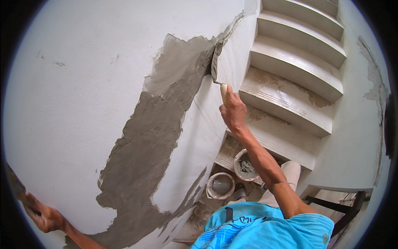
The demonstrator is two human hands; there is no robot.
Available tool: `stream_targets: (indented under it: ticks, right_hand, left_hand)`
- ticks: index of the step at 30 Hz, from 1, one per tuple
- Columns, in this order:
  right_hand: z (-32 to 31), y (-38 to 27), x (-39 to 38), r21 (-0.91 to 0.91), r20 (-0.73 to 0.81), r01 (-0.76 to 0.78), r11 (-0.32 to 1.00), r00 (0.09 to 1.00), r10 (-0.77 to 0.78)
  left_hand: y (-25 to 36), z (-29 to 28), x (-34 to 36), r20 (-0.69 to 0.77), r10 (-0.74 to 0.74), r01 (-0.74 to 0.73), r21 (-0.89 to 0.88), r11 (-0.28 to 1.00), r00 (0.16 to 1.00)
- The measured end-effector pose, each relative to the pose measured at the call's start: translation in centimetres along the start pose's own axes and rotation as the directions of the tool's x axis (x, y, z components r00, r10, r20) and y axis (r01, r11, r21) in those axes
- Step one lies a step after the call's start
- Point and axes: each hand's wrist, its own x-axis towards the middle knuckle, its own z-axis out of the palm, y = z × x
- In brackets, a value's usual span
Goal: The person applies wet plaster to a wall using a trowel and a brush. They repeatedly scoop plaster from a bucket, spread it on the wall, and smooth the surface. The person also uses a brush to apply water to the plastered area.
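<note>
Bright, soft light fell fairly evenly over the white wall (83,95), its source out of view. The risers of the stairs (296,76) sat in mild grey shade, and their edges bowed. Black, blue-fringed vignetting closed in the sides, where the left hand (46,217) looked dimmer.

Mortar (143,120) in darker and lighter grey streaks the white plastered wall (83,95), the trowel handle (224,93) is cream, the T-shirt (286,230) turquoise with blue-and-black print, and the off-white stair treads (286,90) brown-stained and line-striped.
</note>
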Motion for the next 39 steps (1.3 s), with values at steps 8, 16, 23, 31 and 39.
stream_targets:
  ticks: [8,16,23,31,39]
  right_hand:
    - [-2.0,2.8,1.6,0.249,-0.07,-0.042,0.968,0.996,0.061]
    - [-0.7,5.9,4.3,0.215,-0.068,0.095,0.972,0.994,-0.082]
    - [-1.9,5.4,-0.7,0.381,0.043,0.138,0.914,0.985,-0.166]
    - [-3.1,2.1,-3.0,0.579,0.175,-0.093,0.81,0.984,-0.012]
    - [-2.3,-1.4,-4.1,0.499,0.03,0.123,0.858,0.987,-0.159]
  left_hand:
    - [0.1,0.1,-0.4,-0.017,-0.084,0.084,0.039,0.996,0.996]
    - [-0.6,0.1,-0.3,-0.006,-0.029,0.029,-0.002,1.0,1.0]
    - [0.1,0.1,-0.3,-0.036,-0.056,0.058,0.044,0.997,0.998]
    - [-1.2,0.0,-0.3,-0.013,0.0,-0.001,-0.092,0.996,1.0]
    - [-0.1,0.3,-0.2,-0.032,-0.07,0.068,-0.066,0.996,0.997]
